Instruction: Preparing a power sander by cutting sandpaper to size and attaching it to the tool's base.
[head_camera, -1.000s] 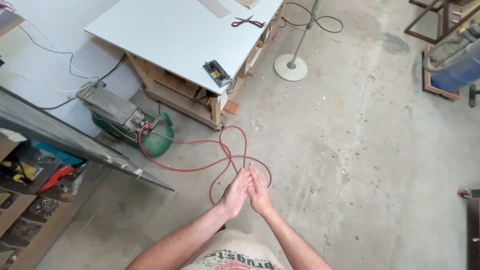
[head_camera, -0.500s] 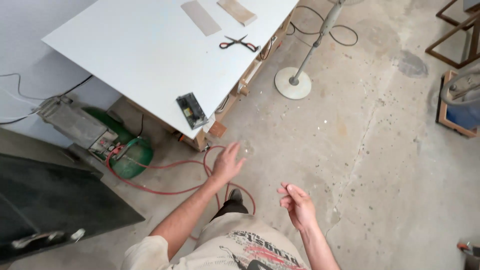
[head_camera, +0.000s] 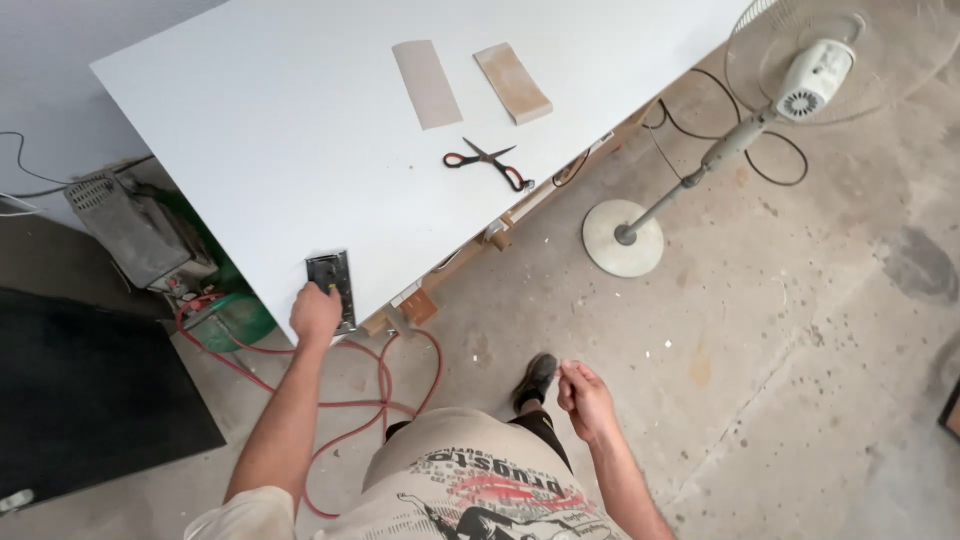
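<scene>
A person's left hand (head_camera: 316, 312) rests on the near corner of a large white tabletop (head_camera: 250, 150), its fingers curled down onto the lower end of a small dark rectangular tool (head_camera: 332, 289), apparently a sanding block or pad with a metal frame, which lies flat at the table's edge in the lower left of the frame. Whether the fingers have closed around it or merely touch its end cannot be told from this angle. The block looks rigid and compact, likely light enough for one hand, with hard edges that offer a sure hold along its two long sides; its flat face would give less purchase. The right hand (head_camera: 585, 398) hangs free over the concrete floor (head_camera: 800, 350) at lower centre, fingers loosely curled and holding nothing visible. Farther up the tabletop, well apart from the block, lie red-handled scissors (head_camera: 490, 165) and two strips of sandpaper (head_camera: 427, 84), one grey and one tan (head_camera: 512, 83). Below the table's corner a red hose (head_camera: 385, 385) loops across the floor toward a green compressor tank (head_camera: 235, 318) beside a grey machine (head_camera: 135, 232) at the left edge. A pedestal fan (head_camera: 810, 75) stands at upper right, its round base (head_camera: 622, 237) on the floor near the table, with a black cord trailing behind.
</scene>
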